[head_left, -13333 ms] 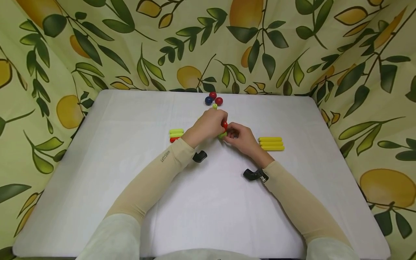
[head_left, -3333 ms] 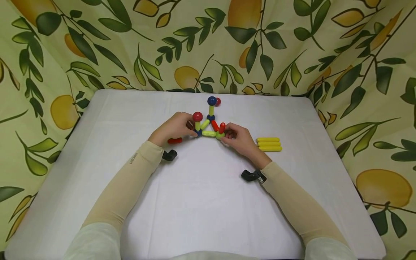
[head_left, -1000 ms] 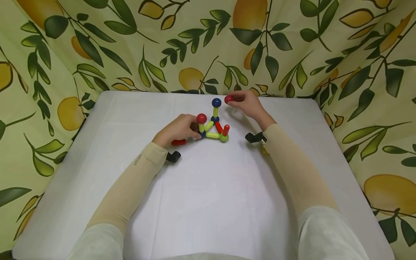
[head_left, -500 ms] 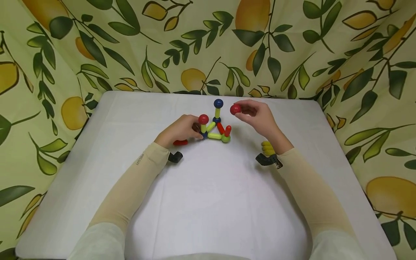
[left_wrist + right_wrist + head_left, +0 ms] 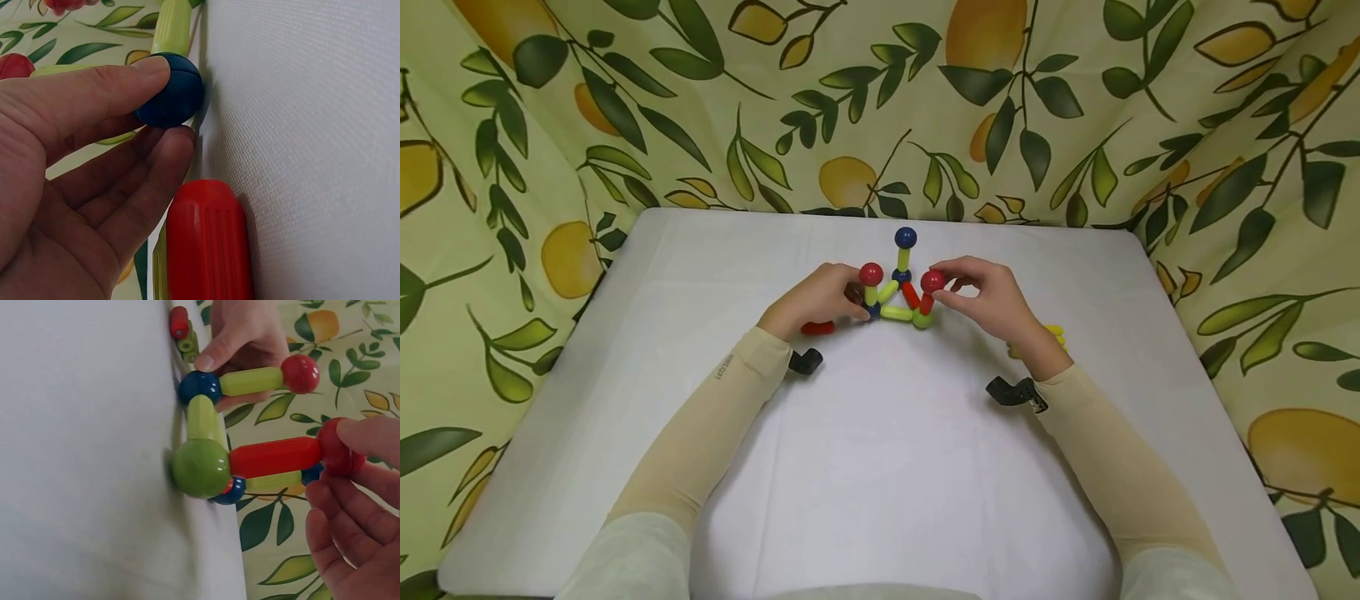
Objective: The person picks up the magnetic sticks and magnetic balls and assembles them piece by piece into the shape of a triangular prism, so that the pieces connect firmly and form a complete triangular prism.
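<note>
A triangular frame of magnetic balls and rods stands on the white table. My left hand [image 5: 820,300] pinches its left base ball, a dark blue ball [image 5: 178,94], between thumb and fingers. Above that ball a yellow-green rod [image 5: 251,381] carries a red ball [image 5: 871,273]. My right hand [image 5: 992,296] pinches another red ball [image 5: 331,440], which touches the top of an upright red rod [image 5: 275,457] on the green ball [image 5: 201,469]. At the back corner a blue ball [image 5: 906,237] tops a third upright.
A loose red rod [image 5: 817,327] lies beside my left hand, with yellow-green rods [image 5: 187,347] next to it. Several yellow rods [image 5: 1056,332] lie partly hidden behind my right wrist. A patterned curtain [image 5: 850,100] hangs past the table's back edge.
My right hand took the red ball from the back of the table and brought it down onto the red upright. Earlier the two blue-cornered uprights got their top balls. My left hand stays at its corner.
</note>
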The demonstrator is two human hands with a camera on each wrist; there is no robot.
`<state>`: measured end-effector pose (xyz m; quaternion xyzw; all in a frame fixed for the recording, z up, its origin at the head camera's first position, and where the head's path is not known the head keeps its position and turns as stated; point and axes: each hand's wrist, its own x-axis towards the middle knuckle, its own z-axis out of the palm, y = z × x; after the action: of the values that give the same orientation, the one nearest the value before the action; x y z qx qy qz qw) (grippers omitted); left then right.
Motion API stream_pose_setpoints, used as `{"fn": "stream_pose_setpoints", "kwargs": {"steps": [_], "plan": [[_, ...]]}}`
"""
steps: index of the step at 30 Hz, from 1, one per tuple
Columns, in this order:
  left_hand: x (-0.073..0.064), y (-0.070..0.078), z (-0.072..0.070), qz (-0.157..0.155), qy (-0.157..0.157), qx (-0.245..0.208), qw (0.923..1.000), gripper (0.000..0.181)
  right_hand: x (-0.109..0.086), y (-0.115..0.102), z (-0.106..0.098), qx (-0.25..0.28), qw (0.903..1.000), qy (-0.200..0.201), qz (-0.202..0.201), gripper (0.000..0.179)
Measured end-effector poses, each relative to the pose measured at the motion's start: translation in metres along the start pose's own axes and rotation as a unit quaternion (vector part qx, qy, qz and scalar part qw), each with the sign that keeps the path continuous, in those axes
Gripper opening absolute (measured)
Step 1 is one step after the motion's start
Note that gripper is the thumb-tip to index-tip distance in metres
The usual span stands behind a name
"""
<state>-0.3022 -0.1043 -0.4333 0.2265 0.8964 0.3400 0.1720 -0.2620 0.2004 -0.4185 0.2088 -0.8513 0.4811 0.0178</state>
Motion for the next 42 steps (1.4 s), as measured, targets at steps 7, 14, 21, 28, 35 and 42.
{"fn": "stream_pose_setpoints", "kwargs": {"steps": [7,14,21,28,35,42], "plan": [[-0.002,0.001,-0.001,-0.009,-0.005,0.003,0.9999,0.044,0.002,-0.001,0.002,-0.004,1.0,-0.003,0.001,0.038],[-0.003,0.003,-0.002,-0.005,-0.008,0.016,0.9998,0.046,0.003,-0.002,-0.001,-0.015,0.9998,-0.014,-0.002,0.04],[-0.002,0.007,-0.001,0.003,-0.004,0.029,0.9996,0.045,0.003,-0.003,-0.003,-0.013,0.9997,-0.017,0.007,0.04],[-0.001,0.008,0.0,0.006,-0.007,0.033,0.9994,0.044,0.002,-0.002,-0.011,-0.026,0.9993,-0.028,-0.003,0.048],[-0.001,0.006,0.003,-0.003,-0.011,0.027,0.9996,0.043,-0.008,-0.005,-0.052,-0.095,0.9948,-0.035,-0.012,0.04],[0.001,0.006,0.003,-0.001,-0.013,0.023,0.9996,0.045,-0.034,-0.004,-0.107,-0.202,0.9753,-0.072,0.055,0.025]]}}
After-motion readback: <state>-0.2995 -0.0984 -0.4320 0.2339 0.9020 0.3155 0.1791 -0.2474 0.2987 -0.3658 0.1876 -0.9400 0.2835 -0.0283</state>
